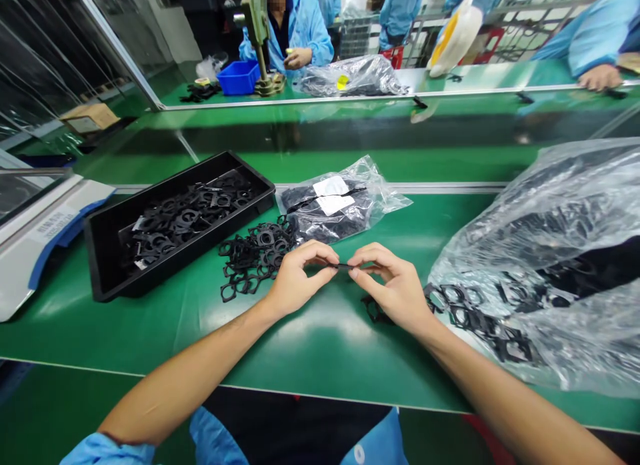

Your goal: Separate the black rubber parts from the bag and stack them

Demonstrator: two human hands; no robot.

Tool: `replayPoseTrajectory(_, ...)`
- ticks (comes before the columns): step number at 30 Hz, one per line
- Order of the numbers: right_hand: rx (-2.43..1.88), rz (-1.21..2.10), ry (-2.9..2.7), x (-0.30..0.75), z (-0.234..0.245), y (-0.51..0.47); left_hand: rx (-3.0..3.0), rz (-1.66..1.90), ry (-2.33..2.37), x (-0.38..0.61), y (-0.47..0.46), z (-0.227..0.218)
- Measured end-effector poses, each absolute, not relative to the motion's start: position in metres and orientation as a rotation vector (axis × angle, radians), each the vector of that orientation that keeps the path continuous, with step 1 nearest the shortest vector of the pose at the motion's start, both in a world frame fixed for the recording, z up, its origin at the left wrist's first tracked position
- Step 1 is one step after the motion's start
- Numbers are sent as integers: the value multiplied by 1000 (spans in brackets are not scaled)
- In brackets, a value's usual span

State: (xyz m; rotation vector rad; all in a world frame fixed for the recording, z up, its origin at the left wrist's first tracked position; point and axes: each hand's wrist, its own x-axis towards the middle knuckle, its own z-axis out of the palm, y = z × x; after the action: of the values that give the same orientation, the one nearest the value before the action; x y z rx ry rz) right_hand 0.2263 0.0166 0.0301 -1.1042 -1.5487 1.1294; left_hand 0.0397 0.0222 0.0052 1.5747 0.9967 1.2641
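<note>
Between my hands is a thin black plastic part [344, 266], seen edge-on, so its full shape is hidden. My left hand [304, 276] pinches one end of it with thumb and fingertips. The other end is pinched the same way by my right hand [391, 284]. Left of my left hand lies a loose pile of black ring-shaped parts [265, 242]. A few more black parts [373, 310] lie partly hidden under my right hand. To the right, similar black frames [465, 312] spill from a large clear plastic bag [500, 218].
A black tray [185, 264] of black parts stands at left. Behind my hands lies a clear bag [345, 202] of black parts with white labels. A white and blue device [55, 232] sits far left. Across the bench a person [305, 32] sits by a green press [257, 35].
</note>
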Motion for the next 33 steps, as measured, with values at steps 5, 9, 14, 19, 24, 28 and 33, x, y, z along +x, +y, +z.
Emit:
replayPoseTrajectory(5,-1159,1121,-1531,226,26,17,1513,1199,1042,40,22,5)
replayPoseTrajectory(9,-1165,1129,-1559,225,25,17,1495,1168,1043,40,22,5)
replayPoseTrajectory(14,-1174,1163,-1597,224,25,17,1602,1135,1041,39,23,6)
replayPoseTrajectory(19,-1175,1120,-1649,223,26,17,1862,1116,1094,37,23,4)
replayPoseTrajectory(24,-1167,1036,-1700,224,27,19,2132,1189,1116,34,29,8)
replayPoseTrajectory(28,-1158,891,-1746,227,25,28,2301,1363,1311,-6,55,30)
replayPoseTrajectory(33,-1242,898,-1954,240,30,41,2226,1202,2002,-102,105,51)
